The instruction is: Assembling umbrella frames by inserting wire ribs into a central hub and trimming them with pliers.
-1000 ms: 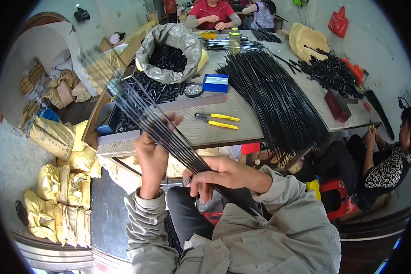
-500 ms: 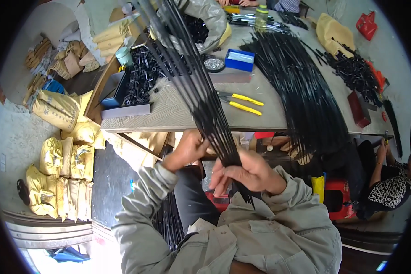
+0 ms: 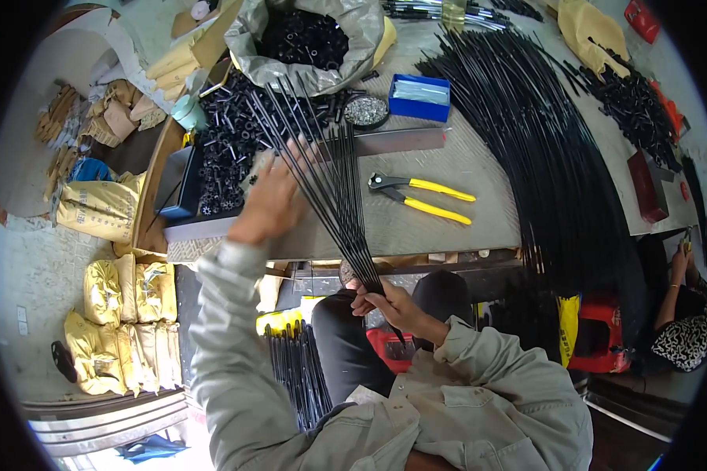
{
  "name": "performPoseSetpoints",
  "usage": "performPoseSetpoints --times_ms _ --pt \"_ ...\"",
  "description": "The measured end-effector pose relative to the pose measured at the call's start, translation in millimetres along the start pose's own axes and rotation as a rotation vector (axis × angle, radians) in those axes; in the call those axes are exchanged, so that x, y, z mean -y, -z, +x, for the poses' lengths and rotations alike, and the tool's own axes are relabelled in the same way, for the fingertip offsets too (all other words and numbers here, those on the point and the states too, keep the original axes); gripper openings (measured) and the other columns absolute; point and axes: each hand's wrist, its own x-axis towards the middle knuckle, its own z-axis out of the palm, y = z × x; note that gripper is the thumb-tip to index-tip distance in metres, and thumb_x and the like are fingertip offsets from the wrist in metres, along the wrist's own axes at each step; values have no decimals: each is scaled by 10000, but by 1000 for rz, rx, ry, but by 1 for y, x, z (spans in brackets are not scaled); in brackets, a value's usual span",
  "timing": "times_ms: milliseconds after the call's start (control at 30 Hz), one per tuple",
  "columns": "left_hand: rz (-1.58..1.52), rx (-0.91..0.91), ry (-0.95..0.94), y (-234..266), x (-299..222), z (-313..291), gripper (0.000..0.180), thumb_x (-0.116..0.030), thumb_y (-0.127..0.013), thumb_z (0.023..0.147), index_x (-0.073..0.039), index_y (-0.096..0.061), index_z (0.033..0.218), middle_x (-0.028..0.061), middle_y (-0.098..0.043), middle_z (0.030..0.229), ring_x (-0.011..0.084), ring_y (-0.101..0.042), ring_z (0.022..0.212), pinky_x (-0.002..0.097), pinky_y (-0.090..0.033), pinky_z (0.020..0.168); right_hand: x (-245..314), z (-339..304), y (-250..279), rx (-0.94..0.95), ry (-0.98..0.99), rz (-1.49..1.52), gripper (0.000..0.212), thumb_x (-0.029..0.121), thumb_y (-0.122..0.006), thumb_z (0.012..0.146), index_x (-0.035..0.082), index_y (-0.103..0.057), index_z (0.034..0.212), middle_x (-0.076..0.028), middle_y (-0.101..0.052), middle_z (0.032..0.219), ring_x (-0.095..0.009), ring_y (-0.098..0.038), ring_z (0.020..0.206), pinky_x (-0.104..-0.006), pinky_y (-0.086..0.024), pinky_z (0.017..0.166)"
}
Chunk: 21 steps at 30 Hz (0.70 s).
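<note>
In my right hand is the lower end of a bundle of thin black rods, fingers wrapped round it. The rods lean up and away over the table edge and fan into two groups at their far ends. My left hand, blurred by motion, has its fingers stretched out beside the left group of rods; whether they touch is unclear. Loose small black parts are heaped just beyond that hand. Yellow-handled pincers lie on the table right of the rods.
A large pile of black rods overhangs the table's right side. At the back are an open sack of black parts, a blue box and a round dish. More rods stand by my left leg. A person's arm shows at right.
My left hand has left the lower part of the bundle and moved forward and left over the table. The rods have come down lower, with my right hand still gripping them.
</note>
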Motion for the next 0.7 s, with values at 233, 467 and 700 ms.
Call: performPoseSetpoints --times_ms 233,467,700 --pt "-236 48 -110 -18 -70 -37 831 -505 -571 730 -76 -256 1367 132 -257 1411 280 -258 1300 403 -198 1061 -66 22 22 143 58 -324 239 181 -389 939 -21 -475 1035 -111 -597 823 -190 -609 855 -284 -482 747" --pt "-135 -37 -177 -28 -74 -31 804 -515 -579 715 -27 -353 1312 152 -333 1366 300 -300 1278 396 -270 1029 17 28 44 -84 470 -1516 262 198 -509 858 18 -513 1049 -161 -598 860 -265 -590 806 -357 -461 688" --pt "-264 -95 -196 -27 -76 -35 530 -205 -453 807 -68 -372 1312 102 -346 1374 234 -331 1269 389 -303 1014 182 43 -4 -268 367 -1442 162 112 -567 798 42 -581 944 -129 -610 777 -328 -594 691 -368 -462 579"
